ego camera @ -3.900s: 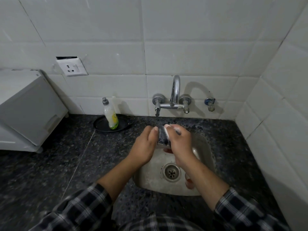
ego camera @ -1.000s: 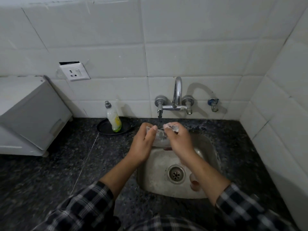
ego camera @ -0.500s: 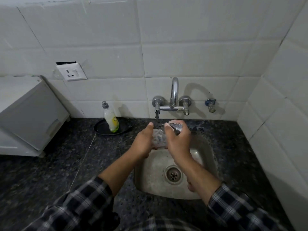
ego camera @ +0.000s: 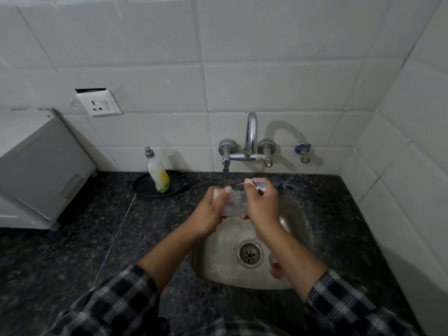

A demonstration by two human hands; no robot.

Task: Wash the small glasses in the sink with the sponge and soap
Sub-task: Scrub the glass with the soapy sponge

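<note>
Above the back of the steel sink [ego camera: 218,260], my left hand [ego camera: 209,213] holds a small clear glass [ego camera: 234,204] on its side. My right hand [ego camera: 263,207] grips a dark sponge [ego camera: 260,185] against the glass's right end; most of the sponge is hidden under my fingers. A second small glass [ego camera: 275,266] with a reddish tint lies in the sink to the right of the drain [ego camera: 249,254], partly hidden by my right forearm. The soap bottle [ego camera: 157,174] stands on a black dish [ego camera: 143,187] at the left of the tap.
A chrome tap [ego camera: 249,144] projects from the tiled wall above the sink. A grey appliance [ego camera: 41,166] sits on the dark granite counter [ego camera: 97,238] at the left. A wall socket [ego camera: 99,103] is above it. A tiled side wall closes in on the right.
My hands have stayed together above the sink while my right hand shifted the sponge on the glass. The view has tilted slightly.
</note>
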